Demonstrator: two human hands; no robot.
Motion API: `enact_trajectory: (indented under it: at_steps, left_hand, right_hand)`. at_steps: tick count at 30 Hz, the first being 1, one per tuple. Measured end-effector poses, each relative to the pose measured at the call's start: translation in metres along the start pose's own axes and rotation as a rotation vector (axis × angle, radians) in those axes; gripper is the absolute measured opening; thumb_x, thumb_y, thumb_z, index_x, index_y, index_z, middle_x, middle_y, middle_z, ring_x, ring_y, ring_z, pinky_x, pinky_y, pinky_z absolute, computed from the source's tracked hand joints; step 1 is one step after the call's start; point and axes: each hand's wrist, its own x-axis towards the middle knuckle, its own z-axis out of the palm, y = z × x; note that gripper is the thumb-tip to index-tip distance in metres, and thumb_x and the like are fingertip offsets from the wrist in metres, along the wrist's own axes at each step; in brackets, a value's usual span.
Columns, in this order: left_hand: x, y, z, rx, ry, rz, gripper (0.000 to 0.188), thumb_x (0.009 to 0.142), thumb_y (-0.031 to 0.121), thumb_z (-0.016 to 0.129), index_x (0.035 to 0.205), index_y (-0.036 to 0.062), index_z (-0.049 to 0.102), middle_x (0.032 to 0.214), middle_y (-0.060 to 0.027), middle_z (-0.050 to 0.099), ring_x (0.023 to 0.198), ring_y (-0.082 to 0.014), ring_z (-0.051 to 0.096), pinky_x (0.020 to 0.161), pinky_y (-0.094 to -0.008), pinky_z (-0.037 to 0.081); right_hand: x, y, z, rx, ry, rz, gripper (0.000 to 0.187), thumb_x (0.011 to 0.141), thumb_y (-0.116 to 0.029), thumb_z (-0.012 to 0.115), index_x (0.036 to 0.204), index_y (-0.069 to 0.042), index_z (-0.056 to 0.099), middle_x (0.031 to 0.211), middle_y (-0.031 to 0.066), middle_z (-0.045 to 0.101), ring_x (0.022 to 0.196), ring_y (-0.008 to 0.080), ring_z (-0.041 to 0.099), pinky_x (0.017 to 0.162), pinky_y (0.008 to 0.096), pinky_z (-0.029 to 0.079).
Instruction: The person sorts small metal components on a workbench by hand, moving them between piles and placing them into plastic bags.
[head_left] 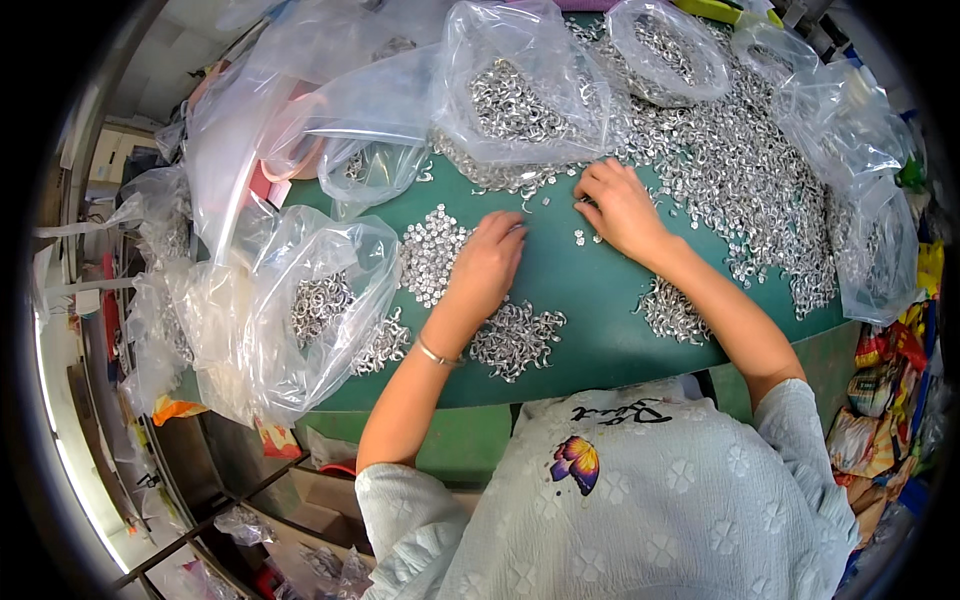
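Green matting covers the worktable (600,300), smooth and matte, curving away under the fisheye. Across its far and right side spreads a broad heap of small silvery metal rings (740,170), shiny and loosely tangled. Clear, crinkled plastic bags stand around the edge: a big one at the left (300,300) holding more rings, another at the top centre (520,90) also part filled, and others toward the top right (670,45) and along the right edge (870,190). Smaller piles lie nearer the person: a flat, neatly laid patch of rings (430,250), a loose clump (515,340) under the left forearm, and another clump (670,310) beside the right forearm. The left hand (490,265) lies palm down on the mat, fingers loosely curled, its edge touching the flat patch; whether it holds anything cannot be told. The right hand (620,205) rests at the heap's near edge, fingertips pinched among a few stray rings (580,237). A thin bangle (437,354) circles the left wrist.
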Motion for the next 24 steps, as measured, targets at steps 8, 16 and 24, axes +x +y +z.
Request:
enact_trajectory:
  at_steps: [8, 16, 24]
  left_hand:
    - [-0.017, 0.028, -0.010, -0.036, -0.055, 0.028, 0.024, 0.074, 0.006, 0.071, 0.096, 0.0025, 0.060, 0.106, -0.0117, 0.055, 0.107, -0.0329, 0.051, 0.102, -0.0482, 0.036]
    - [-0.028, 0.001, -0.016, 0.019, -0.020, -0.025, 0.017, 0.077, -0.003, 0.064, 0.093, 0.0035, 0.060, 0.104, -0.0096, 0.056, 0.107, -0.0314, 0.053, 0.105, -0.0551, 0.030]
    - [-0.060, 0.050, -0.012, 0.035, 0.077, -0.320, 0.026, 0.078, -0.008, 0.056, 0.104, -0.0039, 0.058, 0.107, -0.0166, 0.055, 0.096, -0.0339, 0.053, 0.084, -0.0415, 0.045]
  right_hand:
    - [-0.006, 0.000, -0.022, 0.108, 0.009, 0.033, 0.011, 0.079, -0.006, 0.067, 0.090, -0.005, 0.063, 0.094, 0.0087, 0.059, 0.094, 0.0291, 0.056, 0.084, 0.0406, 0.044]
    - [-0.036, 0.011, -0.036, 0.025, -0.046, 0.176, 0.012, 0.083, -0.007, 0.063, 0.094, -0.003, 0.062, 0.093, 0.0130, 0.058, 0.091, 0.0340, 0.058, 0.078, 0.0421, 0.049]
    - [-0.040, -0.004, -0.037, 0.055, -0.064, 0.220, 0.018, 0.087, -0.007, 0.059, 0.104, -0.001, 0.058, 0.097, 0.0155, 0.056, 0.094, 0.0365, 0.059, 0.079, 0.0439, 0.050]
